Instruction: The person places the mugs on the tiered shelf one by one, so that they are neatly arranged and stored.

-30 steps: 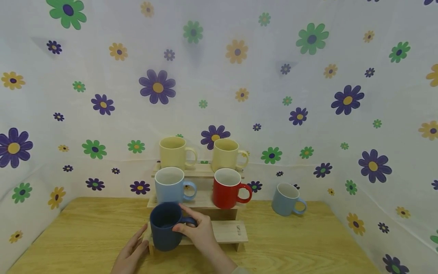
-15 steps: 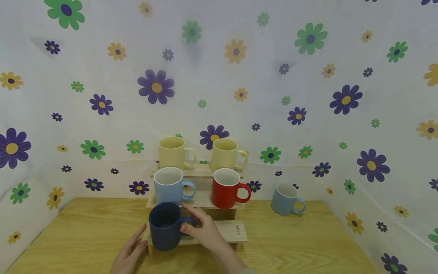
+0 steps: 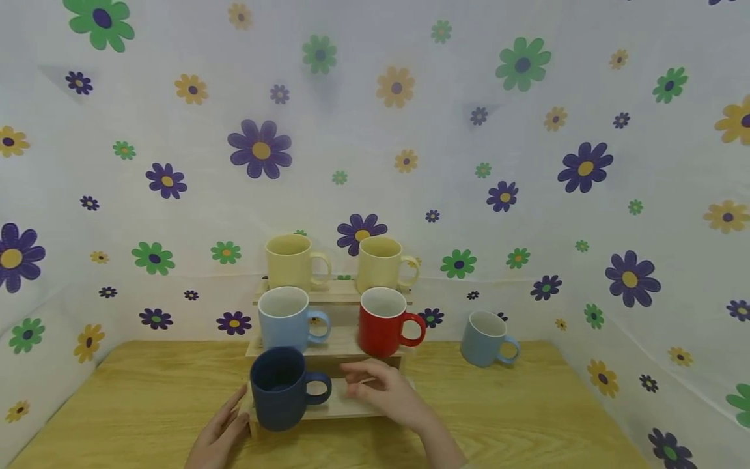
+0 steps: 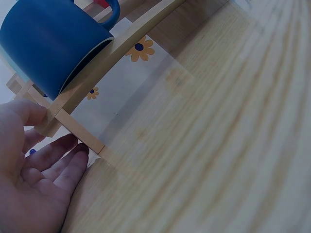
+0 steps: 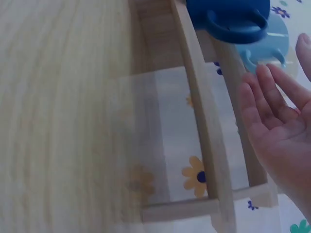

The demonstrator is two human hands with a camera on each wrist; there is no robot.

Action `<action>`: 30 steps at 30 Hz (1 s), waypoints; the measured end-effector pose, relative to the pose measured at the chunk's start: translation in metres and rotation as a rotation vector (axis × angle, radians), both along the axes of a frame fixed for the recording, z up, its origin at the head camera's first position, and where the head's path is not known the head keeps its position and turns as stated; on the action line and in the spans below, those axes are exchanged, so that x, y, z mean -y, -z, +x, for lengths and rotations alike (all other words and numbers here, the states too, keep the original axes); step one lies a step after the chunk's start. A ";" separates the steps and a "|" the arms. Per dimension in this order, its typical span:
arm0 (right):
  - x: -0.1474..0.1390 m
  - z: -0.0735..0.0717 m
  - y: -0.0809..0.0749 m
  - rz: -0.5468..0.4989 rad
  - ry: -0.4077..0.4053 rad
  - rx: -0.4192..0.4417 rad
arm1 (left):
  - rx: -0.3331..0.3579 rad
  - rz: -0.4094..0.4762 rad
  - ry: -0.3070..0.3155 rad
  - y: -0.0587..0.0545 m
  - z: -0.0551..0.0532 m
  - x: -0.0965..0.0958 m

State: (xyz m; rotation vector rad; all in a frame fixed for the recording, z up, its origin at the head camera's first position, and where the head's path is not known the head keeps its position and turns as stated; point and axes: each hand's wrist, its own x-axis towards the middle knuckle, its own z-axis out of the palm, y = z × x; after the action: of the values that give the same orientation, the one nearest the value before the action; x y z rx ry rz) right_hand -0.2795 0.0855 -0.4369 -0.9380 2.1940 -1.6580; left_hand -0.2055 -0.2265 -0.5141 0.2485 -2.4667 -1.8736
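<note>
A dark blue mug (image 3: 278, 397) stands upright on the left end of the lowest step of a wooden tiered rack (image 3: 357, 409), its handle to the right. My left hand (image 3: 218, 435) holds the rack's left end beside this mug; in the left wrist view its thumb touches the plank end and its curled fingers lie by the leg. My right hand (image 3: 389, 394) hovers over the step's right part, apart from the mug, with fingers extended and nothing held. A light blue mug (image 3: 283, 322) and a red mug (image 3: 381, 324) stand on the middle step.
Two pale yellow mugs (image 3: 289, 264) stand on the top step. Another light blue mug (image 3: 482, 339) is on the wooden table (image 3: 510, 417), right of the rack. A white flowered cloth (image 3: 363, 130) hangs behind and at both sides.
My right hand has let go of the dark blue mug's handle and moved off to the right. That mug stays on the lowest step. My left hand keeps its place at the rack.
</note>
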 end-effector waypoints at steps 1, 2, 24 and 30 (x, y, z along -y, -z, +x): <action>-0.004 -0.001 -0.001 0.013 -0.010 0.002 | -0.006 0.001 0.003 0.000 0.000 0.000; -0.008 -0.003 -0.003 0.034 -0.023 0.006 | -0.011 0.002 0.006 0.000 0.000 0.000; -0.113 -0.015 -0.027 -0.202 0.501 -0.314 | -0.026 -0.011 0.017 -0.004 0.002 0.001; -0.127 -0.022 -0.019 -0.194 0.816 -0.273 | -0.018 0.012 0.025 -0.003 0.001 0.000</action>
State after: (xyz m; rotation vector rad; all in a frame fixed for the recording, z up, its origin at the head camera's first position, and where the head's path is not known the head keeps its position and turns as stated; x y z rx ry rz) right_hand -0.3010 0.2124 -0.4174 -0.2986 2.8807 -2.2041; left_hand -0.2042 -0.2266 -0.5116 0.2013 -2.4587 -1.8918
